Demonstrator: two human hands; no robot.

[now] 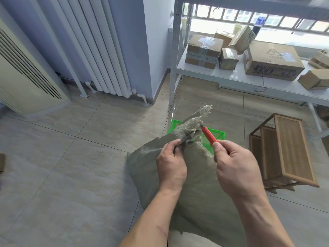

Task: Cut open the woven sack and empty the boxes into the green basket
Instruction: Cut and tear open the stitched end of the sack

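Woven sack [195, 175] stands on the tile floor [71, 166] right in front of me, grey-green, bulging, mouth bunched into a frayed neck [192, 125] at the top. Can't see what's inside it; the weave hides the contents.

My left hand [171, 164] pinches the gathered fabric just below the neck, fingers curled tight on it. My right hand [235, 164] grips a red-handled cutter [209, 134], handle angled up-left, its tip touching the neck at the frayed strands. Blade itself too small to make out.

Green basket [218, 135] sits on the floor directly behind the sack, mostly hidden by it; only rim and mesh wall visible, contents can't tell.

Right of the sack: a wooden rack [284, 148] lying on its side, near but apart.

Further back, a white metal shelf unit [231, 75] holds several taped cardboard boxes [203, 50], all closed, one large box [272, 61] with printed text. Radiator [99, 47] at back left, a cream appliance [23, 77] at far left.
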